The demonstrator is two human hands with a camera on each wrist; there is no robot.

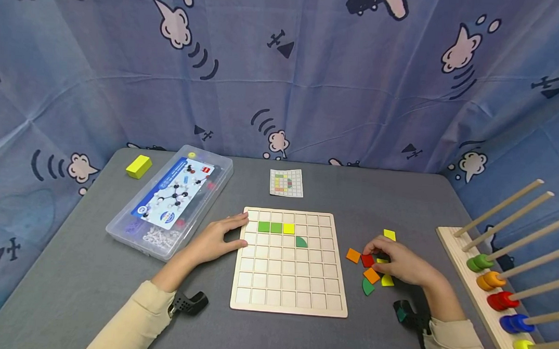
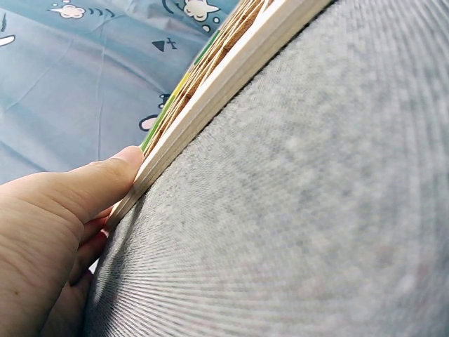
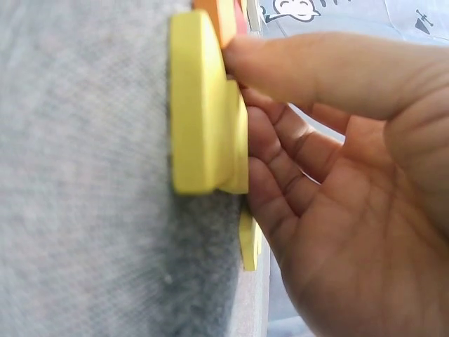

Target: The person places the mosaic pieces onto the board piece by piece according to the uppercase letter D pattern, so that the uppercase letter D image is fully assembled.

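Observation:
A wooden grid board lies on the grey table. Two green square tiles and a yellow square tile sit in its second row, with a green quarter-round tile one row lower. My left hand touches the board's left edge, thumb and fingers extended; its wrist view shows the thumb against the wooden side. To the right of the board, my right hand pinches a red tile between thumb and finger. Around it lie orange tiles, yellow tiles and a green piece.
Behind the board lies a small card with a coloured grid pattern. A clear plastic case stands at the left, near a yellow block. On the right is a wooden peg rack with coloured rings.

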